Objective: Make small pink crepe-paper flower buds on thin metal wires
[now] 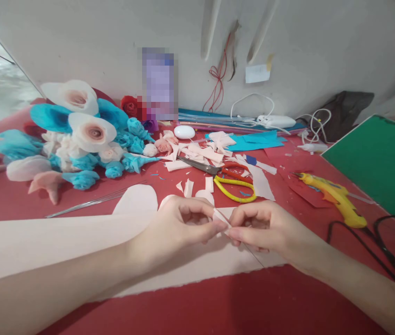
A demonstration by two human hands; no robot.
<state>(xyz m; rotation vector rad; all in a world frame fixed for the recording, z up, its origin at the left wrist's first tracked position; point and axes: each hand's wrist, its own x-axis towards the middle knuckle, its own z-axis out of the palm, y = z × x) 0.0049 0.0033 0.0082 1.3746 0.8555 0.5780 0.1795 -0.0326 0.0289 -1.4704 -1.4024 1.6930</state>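
A red cord (220,78) hangs on the grey wall (96,46), left of a small white note (257,74).

Your left hand (178,222) and right hand (270,225) are bare; so are your slim left forearm (89,274) at lower left and right forearm (351,274) at lower right of the frame.

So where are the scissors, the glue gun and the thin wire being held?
Scissors (215,170): head view, on the pivot joining blades and handles.
Glue gun (339,197): head view, middle of its yellow body.
Thin wire (253,254): head view, on its bare lower length.
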